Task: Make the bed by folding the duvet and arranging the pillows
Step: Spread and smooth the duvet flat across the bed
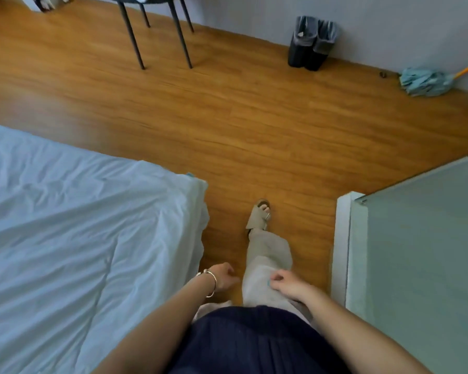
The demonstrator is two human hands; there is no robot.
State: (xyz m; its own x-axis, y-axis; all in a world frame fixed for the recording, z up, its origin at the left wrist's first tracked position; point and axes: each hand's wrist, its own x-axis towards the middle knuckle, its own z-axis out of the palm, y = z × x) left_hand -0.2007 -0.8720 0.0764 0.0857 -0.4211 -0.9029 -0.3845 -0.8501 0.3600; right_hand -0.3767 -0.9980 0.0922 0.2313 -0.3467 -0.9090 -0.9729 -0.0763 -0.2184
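Note:
The bed fills the left side of the head view, covered by a wrinkled white duvet [73, 233] that hangs over the bed's corner. No pillows are in view. My left hand [224, 276], with a bracelet at the wrist, hangs beside the duvet's edge with loosely curled fingers and holds nothing. My right hand [288, 284] hangs in front of my leg, fingers loosely curled, also holding nothing. Neither hand touches the duvet.
Wooden floor [241, 125] stretches ahead between the bed and a frosted glass partition [416, 252] on the right. Black chair legs [157, 33] stand at the far wall, with two dark bins [311, 43] and a blue mop [427, 81] further right. My sandaled foot [260, 215] steps forward.

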